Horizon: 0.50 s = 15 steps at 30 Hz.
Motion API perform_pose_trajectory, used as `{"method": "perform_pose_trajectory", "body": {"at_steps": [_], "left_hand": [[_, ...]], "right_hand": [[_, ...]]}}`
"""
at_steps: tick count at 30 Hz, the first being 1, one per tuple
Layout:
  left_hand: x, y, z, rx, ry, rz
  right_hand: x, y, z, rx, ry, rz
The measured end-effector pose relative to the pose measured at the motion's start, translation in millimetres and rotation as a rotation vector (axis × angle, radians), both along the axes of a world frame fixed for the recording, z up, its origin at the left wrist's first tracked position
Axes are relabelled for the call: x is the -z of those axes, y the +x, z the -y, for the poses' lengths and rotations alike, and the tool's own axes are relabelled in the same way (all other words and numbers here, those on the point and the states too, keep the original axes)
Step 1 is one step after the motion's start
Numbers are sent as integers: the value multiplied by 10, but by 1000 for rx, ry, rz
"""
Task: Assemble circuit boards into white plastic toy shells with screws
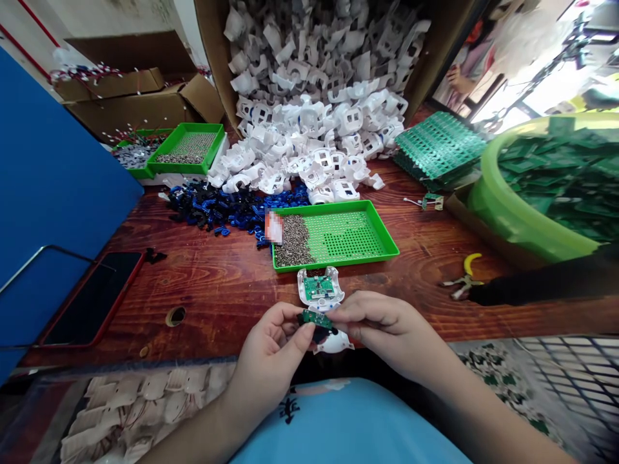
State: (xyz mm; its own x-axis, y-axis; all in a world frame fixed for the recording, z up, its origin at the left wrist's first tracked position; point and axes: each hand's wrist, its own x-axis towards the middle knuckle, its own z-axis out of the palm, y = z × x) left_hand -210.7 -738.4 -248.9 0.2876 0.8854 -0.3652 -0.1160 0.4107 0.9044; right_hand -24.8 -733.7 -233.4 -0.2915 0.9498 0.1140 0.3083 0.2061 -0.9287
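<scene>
Close in front of me, a small green circuit board with a black part beneath it is pinched between both hands. My left hand grips its left end between thumb and fingers. The fingertips of my right hand close on its right end. Just beyond sits a white plastic housing with a green board inside it. Another white shell piece shows below my fingers, partly hidden by them. Behind the housing lies a green tray with small metal screws heaped at its left end.
White plastic shells spill from a large carton. Blue and black parts lie before them. A phone is at left; yellow-handled pliers and a green tub of boards stand right. Stacked green panels sit behind.
</scene>
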Motion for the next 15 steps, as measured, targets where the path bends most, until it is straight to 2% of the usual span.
{"method": "perform_pose_trajectory", "body": {"at_steps": [8, 15], "left_hand": [[58, 15, -20, 14, -64, 32], [66, 23, -33, 16, -81, 47]], "right_hand": [[68, 11, 16, 19, -109, -9], [75, 21, 84, -19, -22, 41]]}}
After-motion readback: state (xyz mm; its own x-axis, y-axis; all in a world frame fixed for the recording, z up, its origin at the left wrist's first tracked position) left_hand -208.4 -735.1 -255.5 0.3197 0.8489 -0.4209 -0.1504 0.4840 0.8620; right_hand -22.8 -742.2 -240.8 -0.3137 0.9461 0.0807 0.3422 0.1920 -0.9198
